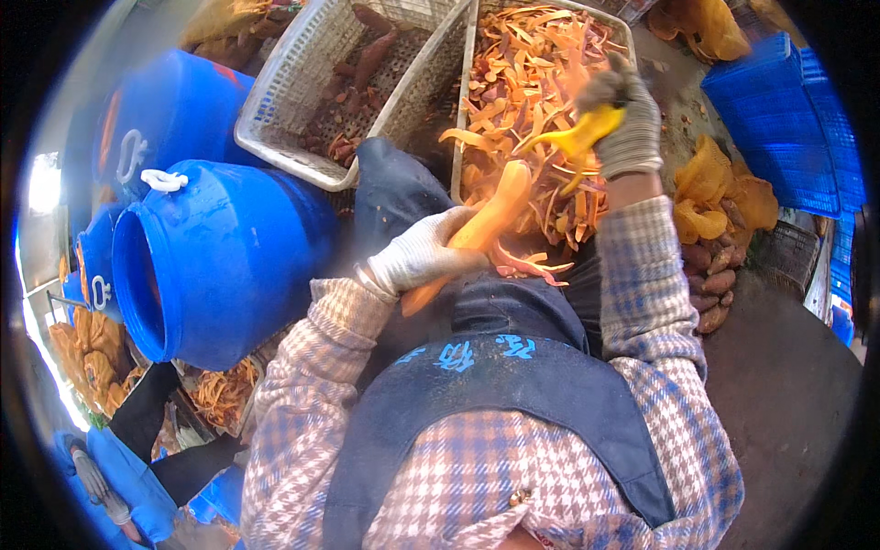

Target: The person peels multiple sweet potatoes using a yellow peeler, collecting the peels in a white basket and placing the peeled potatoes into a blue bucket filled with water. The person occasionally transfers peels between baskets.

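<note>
In a white knitted glove, my left hand (pixel 430 251) holds a long peeled orange sweet potato (pixel 496 206) slantwise over my lap. My right hand (pixel 629 120), gloved too and slightly blurred, grips a yellow-handled peeler (pixel 581 137) up and to the right of the root, apart from it. Beneath the right hand is a plastic crate full of orange and reddish peelings (pixel 529 62). Some strips of peel (pixel 526 265) hang or lie just below the root, by the dark apron. Whether they are still joined to it I cannot tell.
A white crate (pixel 309 82) with a few unpeeled sweet potatoes stands left of the peelings. Blue barrels (pixel 227 254) are at the left. Unpeeled sweet potatoes (pixel 715 282) spill from an orange net sack at the right, near stacked blue crates (pixel 770 124). A co-worker's gloved hands (pixel 100 488) show at lower left.
</note>
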`<action>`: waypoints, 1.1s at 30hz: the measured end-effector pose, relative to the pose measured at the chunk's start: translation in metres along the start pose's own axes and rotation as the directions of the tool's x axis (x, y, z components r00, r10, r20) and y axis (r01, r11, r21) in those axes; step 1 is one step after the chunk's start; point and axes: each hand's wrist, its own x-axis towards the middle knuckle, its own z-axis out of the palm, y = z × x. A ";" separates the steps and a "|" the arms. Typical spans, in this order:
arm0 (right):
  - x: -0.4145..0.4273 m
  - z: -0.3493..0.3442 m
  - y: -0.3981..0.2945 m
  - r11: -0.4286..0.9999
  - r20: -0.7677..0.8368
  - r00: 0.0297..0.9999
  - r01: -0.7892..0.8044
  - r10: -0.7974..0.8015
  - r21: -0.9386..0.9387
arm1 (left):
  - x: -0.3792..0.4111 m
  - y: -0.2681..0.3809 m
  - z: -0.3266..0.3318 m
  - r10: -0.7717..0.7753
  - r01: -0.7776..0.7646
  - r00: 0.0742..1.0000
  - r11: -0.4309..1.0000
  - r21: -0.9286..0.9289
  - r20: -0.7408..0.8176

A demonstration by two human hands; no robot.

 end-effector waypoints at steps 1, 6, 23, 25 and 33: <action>-0.003 0.002 0.007 0.994 0.168 0.981 -0.102 0.096 0.026 | 0.001 0.000 0.000 0.028 -0.029 1.000 0.995 0.095 0.007; 0.012 -0.015 0.001 0.972 -0.382 0.911 0.067 -0.152 -0.227 | -0.013 0.001 -0.010 0.005 -0.007 0.999 0.999 0.045 0.053; 0.021 -0.026 0.031 0.993 -0.292 0.953 -0.060 0.087 0.099 | 0.000 0.002 0.019 0.102 -0.119 0.989 0.978 -0.172 -0.104; 0.049 -0.075 -0.003 0.989 -0.469 0.872 0.141 -0.142 -0.038 | -0.007 0.003 0.022 0.198 -0.212 0.976 0.953 -0.218 -0.087; -0.003 -0.003 0.018 0.981 -0.159 0.986 -0.022 0.053 0.194 | 0.002 -0.005 0.021 0.177 -0.182 0.971 0.983 -0.018 -0.159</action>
